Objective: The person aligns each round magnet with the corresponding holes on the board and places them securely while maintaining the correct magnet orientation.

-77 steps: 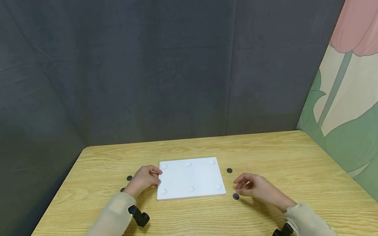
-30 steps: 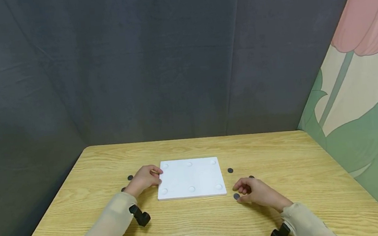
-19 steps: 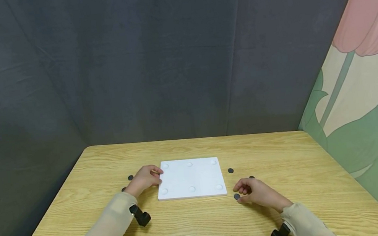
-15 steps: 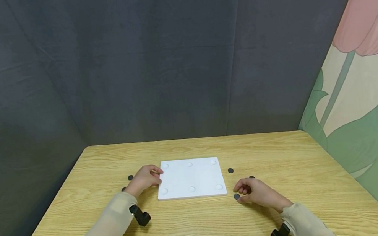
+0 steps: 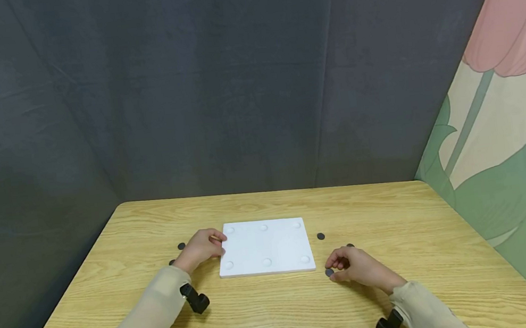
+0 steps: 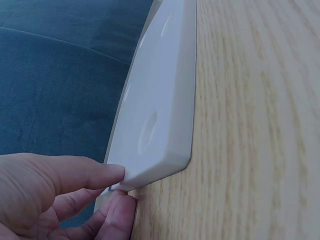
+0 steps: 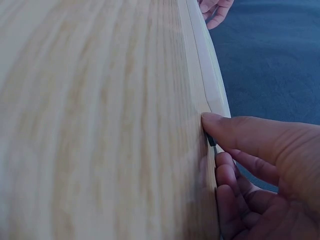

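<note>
A white rectangular board [image 5: 268, 246] with round shallow recesses lies flat on the table. My left hand [image 5: 202, 245] holds its left edge; in the left wrist view the thumb [image 6: 95, 174] lies on the top edge and the fingers are curled beside and below it. To the right of the board, my right hand [image 5: 362, 267] pinches a small black disc [image 5: 329, 272] at table level. In the right wrist view the thumb [image 7: 240, 131] touches the dark disc [image 7: 210, 140], and the curled fingers partly hide its far side.
More black discs lie on the wooden table [image 5: 269, 318]: one disc [image 5: 321, 236] right of the board, another [image 5: 350, 245] partly behind the right hand. Left of the board are a disc [image 5: 181, 246] and a partly hidden one [image 5: 172, 262]. A dark curtain [image 5: 217, 94] stands behind.
Since the earliest frame my right hand has shifted slightly left and down, its thumb and finger coming around the near disc. A disc behind that hand has come into view. The left hand stays.
</note>
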The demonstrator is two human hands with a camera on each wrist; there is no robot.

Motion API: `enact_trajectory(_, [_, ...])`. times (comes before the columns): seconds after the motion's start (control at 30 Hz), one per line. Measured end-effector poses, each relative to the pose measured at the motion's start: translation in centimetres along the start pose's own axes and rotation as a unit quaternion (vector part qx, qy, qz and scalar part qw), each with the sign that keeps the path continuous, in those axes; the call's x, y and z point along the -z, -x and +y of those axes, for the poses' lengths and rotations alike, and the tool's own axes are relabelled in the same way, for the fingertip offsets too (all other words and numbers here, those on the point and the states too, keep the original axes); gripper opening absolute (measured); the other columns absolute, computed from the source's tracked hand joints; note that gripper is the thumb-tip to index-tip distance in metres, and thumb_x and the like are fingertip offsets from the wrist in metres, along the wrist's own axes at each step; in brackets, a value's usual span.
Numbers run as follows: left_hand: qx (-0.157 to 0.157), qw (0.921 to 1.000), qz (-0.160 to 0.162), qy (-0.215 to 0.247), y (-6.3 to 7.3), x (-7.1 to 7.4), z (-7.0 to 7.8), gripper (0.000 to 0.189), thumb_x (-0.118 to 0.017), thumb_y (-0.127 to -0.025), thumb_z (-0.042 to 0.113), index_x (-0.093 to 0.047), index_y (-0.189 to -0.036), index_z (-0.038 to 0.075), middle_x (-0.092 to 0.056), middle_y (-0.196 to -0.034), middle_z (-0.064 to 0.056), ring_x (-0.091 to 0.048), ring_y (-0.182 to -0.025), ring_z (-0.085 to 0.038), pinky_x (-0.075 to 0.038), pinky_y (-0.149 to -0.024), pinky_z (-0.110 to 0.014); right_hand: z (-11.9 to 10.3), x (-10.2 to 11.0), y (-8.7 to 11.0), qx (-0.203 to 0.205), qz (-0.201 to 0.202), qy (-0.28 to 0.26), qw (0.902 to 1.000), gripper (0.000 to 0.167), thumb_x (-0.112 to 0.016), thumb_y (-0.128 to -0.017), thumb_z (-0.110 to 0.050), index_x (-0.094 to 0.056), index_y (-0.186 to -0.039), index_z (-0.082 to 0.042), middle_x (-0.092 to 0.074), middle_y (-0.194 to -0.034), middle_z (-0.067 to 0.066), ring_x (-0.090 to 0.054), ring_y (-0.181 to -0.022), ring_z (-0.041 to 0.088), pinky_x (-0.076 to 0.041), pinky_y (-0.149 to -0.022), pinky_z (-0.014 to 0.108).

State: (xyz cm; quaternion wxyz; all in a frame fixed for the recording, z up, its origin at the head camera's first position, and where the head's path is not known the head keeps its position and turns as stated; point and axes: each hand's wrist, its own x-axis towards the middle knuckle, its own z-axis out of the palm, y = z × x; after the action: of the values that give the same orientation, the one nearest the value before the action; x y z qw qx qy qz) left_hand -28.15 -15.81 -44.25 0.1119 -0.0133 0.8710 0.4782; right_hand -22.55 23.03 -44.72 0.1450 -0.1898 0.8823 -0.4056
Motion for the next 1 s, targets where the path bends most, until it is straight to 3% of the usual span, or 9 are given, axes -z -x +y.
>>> enact_trajectory(0.5, [-0.002,1.0,-0.002,0.003,0.17,-0.03,0.17,0.03,-0.069,-0.08,-0.003,-0.066,-0.109,0.002,-0.059,-0.095,-0.012,-0.054,-0.079,-0.02,-0.049,-0.067,-0.028,-0.15,-0.03,0.1,-0.008,0.0,0.013,0.9999,0.019,-0.076,-0.08,-0.007,-0.066,-0.096,-0.004,-0.058,-0.091,0.004,-0.048,-0.08,0.015,-0.043,-0.067,0.021])
enact_trajectory(1.0, [-0.002,1.0,-0.003,0.006,0.32,-0.04,0.38,0.03,-0.069,-0.08,-0.003,-0.066,-0.11,0.001,-0.06,-0.096,-0.012,-0.055,-0.08,-0.02,-0.05,-0.069,-0.028,-0.01,0.0,0.19,0.011,-0.001,0.02,0.9997,0.018,-0.076,-0.081,-0.009,-0.066,-0.096,-0.005,-0.06,-0.095,0.004,-0.05,-0.08,0.012,-0.045,-0.069,0.021])
